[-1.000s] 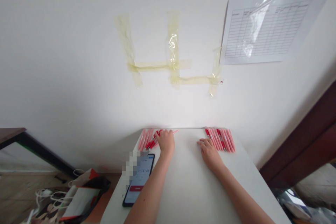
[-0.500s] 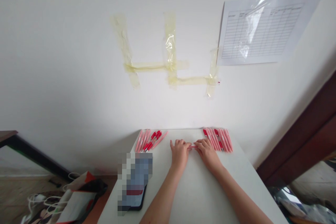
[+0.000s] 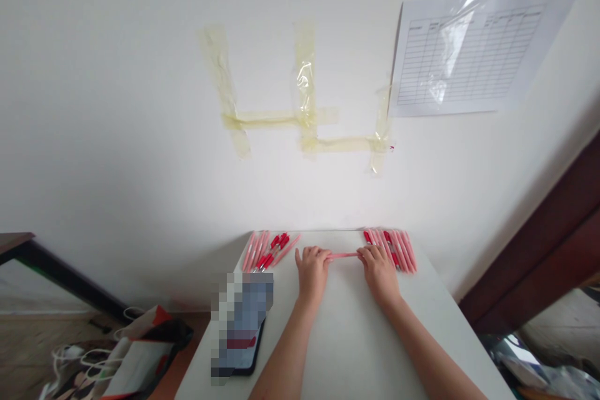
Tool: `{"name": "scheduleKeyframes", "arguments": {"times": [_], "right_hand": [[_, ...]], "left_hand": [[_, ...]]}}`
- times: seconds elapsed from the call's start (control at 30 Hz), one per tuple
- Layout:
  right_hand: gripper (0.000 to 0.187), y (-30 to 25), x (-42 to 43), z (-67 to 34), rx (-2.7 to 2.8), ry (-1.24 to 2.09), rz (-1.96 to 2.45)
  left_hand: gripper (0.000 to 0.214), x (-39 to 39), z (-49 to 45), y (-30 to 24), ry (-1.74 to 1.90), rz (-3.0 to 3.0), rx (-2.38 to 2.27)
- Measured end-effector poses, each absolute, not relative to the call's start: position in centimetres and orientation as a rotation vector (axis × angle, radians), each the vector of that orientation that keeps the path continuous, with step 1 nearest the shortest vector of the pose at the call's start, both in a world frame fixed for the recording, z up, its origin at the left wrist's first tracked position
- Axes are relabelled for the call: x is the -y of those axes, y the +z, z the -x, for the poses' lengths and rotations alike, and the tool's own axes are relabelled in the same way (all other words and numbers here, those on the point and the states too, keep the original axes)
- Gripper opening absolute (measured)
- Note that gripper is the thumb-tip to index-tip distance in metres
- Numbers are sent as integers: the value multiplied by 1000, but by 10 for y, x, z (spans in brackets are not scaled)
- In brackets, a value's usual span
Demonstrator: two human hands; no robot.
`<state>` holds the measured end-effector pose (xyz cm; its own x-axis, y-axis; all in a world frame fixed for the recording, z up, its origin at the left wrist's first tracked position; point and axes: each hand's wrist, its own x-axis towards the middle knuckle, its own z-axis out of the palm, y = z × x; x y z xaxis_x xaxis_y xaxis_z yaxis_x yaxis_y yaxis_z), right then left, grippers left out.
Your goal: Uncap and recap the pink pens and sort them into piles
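Observation:
A pink pen (image 3: pixel 344 255) stretches level between my two hands above the white table (image 3: pixel 347 350). My left hand (image 3: pixel 312 265) is closed on its left end and my right hand (image 3: pixel 379 265) is closed on its right end. A loose pile of pink and red pens (image 3: pixel 268 249) lies at the table's far left, near my left hand. A tidy row of pink pens (image 3: pixel 396 249) lies at the far right, just beside my right hand.
A phone (image 3: pixel 241 325) lies on the table's left edge, its screen blurred. The white wall behind carries strips of yellowed tape (image 3: pixel 304 106) and a printed sheet (image 3: pixel 469 56). Bags and cables (image 3: pixel 117 356) sit on the floor at left; dark wooden furniture (image 3: pixel 544 250) stands at right.
My left hand left the left pile with a pen and met my right hand mid-table. The hands have since moved apart, with the pen stretched between them.

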<state>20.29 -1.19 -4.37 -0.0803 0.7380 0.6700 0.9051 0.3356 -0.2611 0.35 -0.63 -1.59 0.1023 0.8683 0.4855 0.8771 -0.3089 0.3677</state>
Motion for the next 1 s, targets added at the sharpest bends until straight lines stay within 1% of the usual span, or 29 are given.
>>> {"name": "scheduleKeyframes", "arguments": {"times": [0.23,0.4,0.5,0.83,1.0], "right_hand": [[25,-43,14,-206,1796,-318,1508],[33,-47,13,-209,1804,-282,1523],[33,-48,12,-211,1789,-253,1495],[34,-43,15,-215,1843,-211,1448],[33,-42,16,-216,1814,-267,1427]], "left_hand": [[28,6,-2,-19,-1082,2349,1824],[21,6,-3,-17,-1130,2359,1829],[18,6,-3,-16,-1143,2371,1823],[22,4,4,-11,-1079,2371,1863],[28,3,4,-11,-1035,2389,1913]]}}
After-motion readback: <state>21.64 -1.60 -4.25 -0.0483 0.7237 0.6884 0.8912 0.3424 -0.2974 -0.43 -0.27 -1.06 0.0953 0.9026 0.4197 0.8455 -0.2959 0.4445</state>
